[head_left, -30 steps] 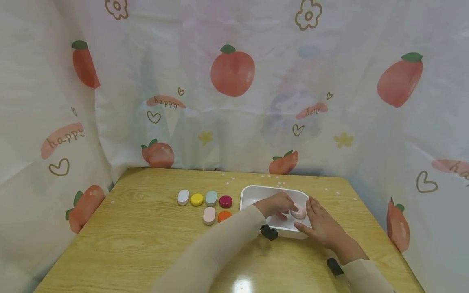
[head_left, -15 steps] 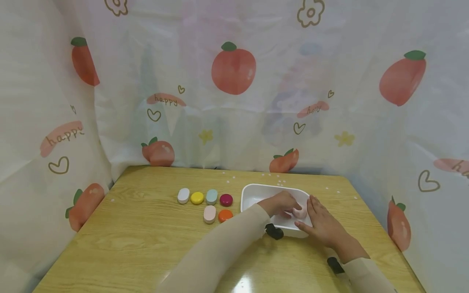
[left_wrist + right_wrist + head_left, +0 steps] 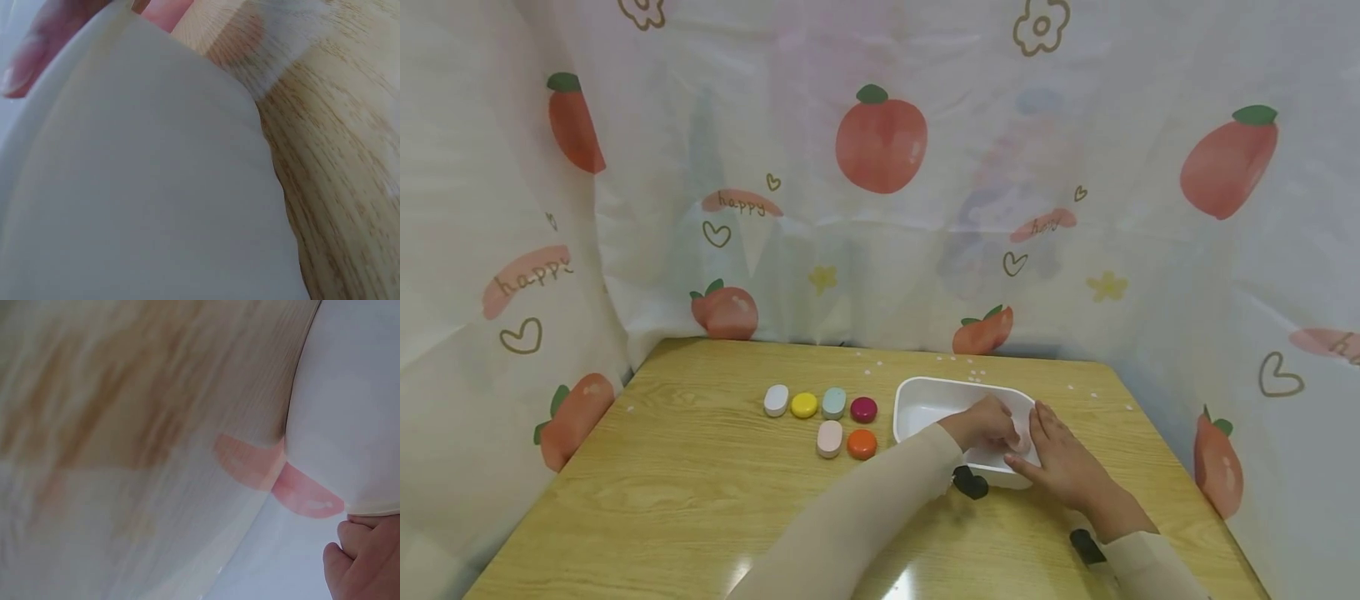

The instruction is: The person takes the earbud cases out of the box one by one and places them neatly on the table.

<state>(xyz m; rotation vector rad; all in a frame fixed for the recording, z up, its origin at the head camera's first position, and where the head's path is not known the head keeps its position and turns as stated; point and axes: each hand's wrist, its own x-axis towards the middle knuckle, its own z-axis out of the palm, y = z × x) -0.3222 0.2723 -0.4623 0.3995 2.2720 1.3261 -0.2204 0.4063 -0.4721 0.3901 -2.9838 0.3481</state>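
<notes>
In the head view a white tray (image 3: pixel 917 408) with a raised rim stands on the table. My left hand (image 3: pixel 988 423) reaches inside it from the left, with fingers curled on a smooth pale pink oval piece (image 3: pixel 1021 443) at the right end. The hand covers most of that piece. My right hand (image 3: pixel 1067 462) rests along the tray's right end, its fingers fairly straight and the thumb at the near corner. In the left wrist view the tray's outer wall (image 3: pixel 150 162) hides most of the left hand. Knuckles of the right hand (image 3: pixel 365 556) show beside the rim in the right wrist view.
Left of the tray lie several small oval pieces: white (image 3: pixel 777 401), yellow (image 3: pixel 804 406), pale green (image 3: pixel 833 403), dark magenta (image 3: pixel 863 409), pale pink (image 3: pixel 830 438) and orange (image 3: pixel 862 444). A fruit-printed curtain (image 3: pixel 880 250) borders the wooden table (image 3: pixel 647 500).
My left hand has moved slightly right and closed over the pale pink piece, covering more of it. The right hand stays at the tray's end. The orange piece is now fully visible.
</notes>
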